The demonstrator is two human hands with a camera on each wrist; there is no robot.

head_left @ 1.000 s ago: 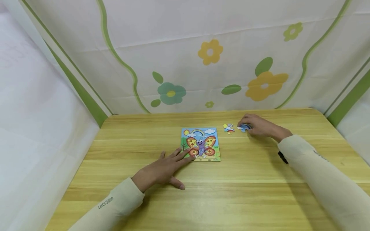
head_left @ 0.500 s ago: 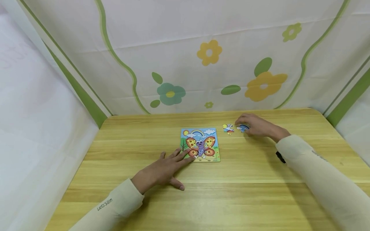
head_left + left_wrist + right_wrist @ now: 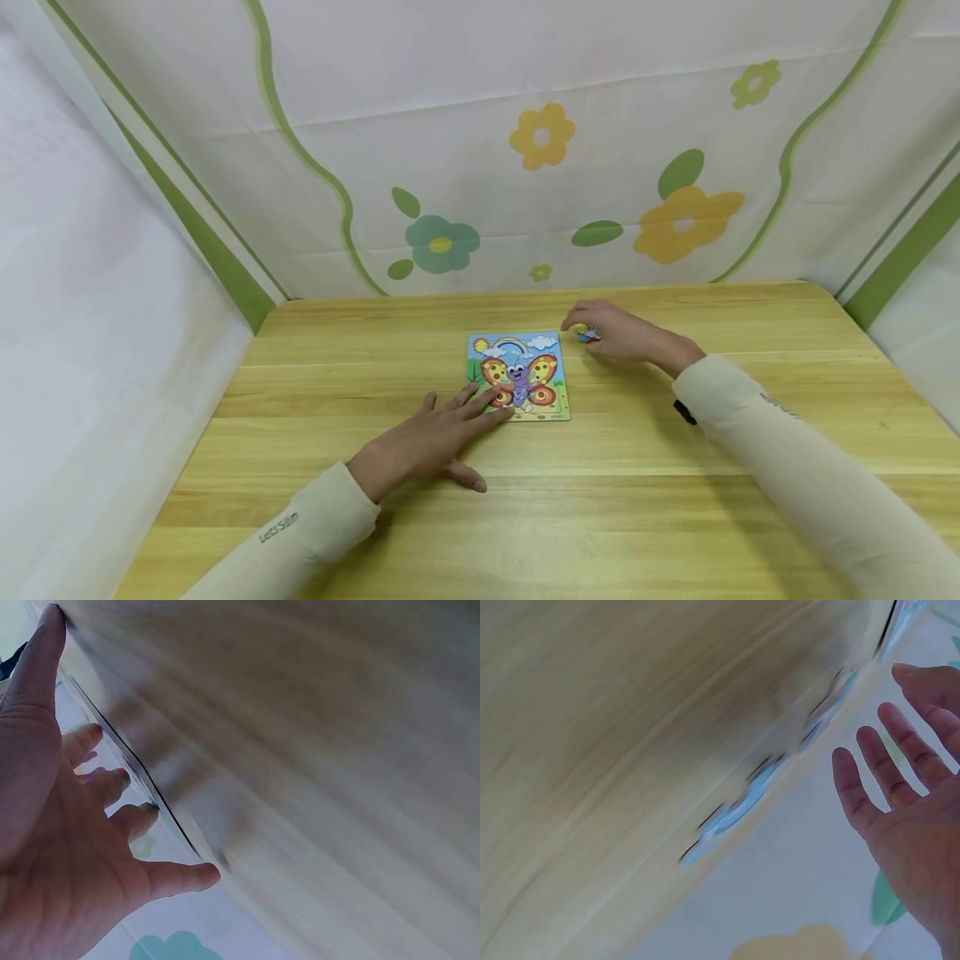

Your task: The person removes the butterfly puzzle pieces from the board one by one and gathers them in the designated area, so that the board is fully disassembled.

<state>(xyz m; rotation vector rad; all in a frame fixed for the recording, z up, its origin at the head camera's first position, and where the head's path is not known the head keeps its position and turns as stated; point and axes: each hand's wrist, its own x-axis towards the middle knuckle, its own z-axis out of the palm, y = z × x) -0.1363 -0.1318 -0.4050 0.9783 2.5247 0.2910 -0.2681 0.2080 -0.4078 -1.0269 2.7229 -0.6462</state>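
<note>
A square butterfly jigsaw puzzle (image 3: pixel 542 367) lies flat on the wooden table. My left hand (image 3: pixel 427 437) is spread out, its fingertips resting on the puzzle's lower left part and its thumb on the table. In the left wrist view the fingers (image 3: pixel 176 877) are apart along the board's edge. My right hand (image 3: pixel 622 335) hovers right of the puzzle, over a loose puzzle piece (image 3: pixel 588 334) with yellow, red and blue on it. The right wrist view shows its fingers loosely extended, holding nothing. A blue puzzle piece (image 3: pixel 735 814) lies on the table there; the hand hides it from the head view.
The wooden table (image 3: pixel 675 517) reaches back to a white curtain (image 3: pixel 465 158) printed with flowers and green stripes. Another white cloth (image 3: pixel 97 333) closes off the left side.
My right hand has moved left from the blue piece to above the yellow-and-red piece, leaving the blue one on the table. My left hand has barely shifted on the puzzle.
</note>
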